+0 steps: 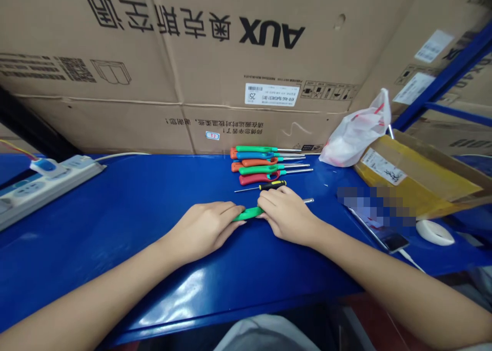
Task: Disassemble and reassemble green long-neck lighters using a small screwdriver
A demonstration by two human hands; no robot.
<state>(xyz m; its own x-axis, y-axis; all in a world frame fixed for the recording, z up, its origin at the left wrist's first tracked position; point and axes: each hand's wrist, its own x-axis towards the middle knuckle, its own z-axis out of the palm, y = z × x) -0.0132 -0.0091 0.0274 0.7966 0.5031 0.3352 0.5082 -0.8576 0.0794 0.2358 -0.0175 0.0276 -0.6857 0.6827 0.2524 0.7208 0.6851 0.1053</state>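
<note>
A green long-necked lighter lies level between my two hands, just above or on the blue tabletop. My left hand is closed round its handle end. With bent fingers my right hand grips the other end, and the metal tip pokes out to the right beyond it. My fingers cover much of the lighter's body. Right behind my right hand lies a screwdriver with a black and yellow handle. Past it, several lighters in green, blue, orange and red lie stacked side by side, tips to the right.
Large cardboard boxes wall off the back. To the left is a white power strip with a plug. On the right are a plastic bag, a yellow-taped carton, a phone on a cable and a white oval object.
</note>
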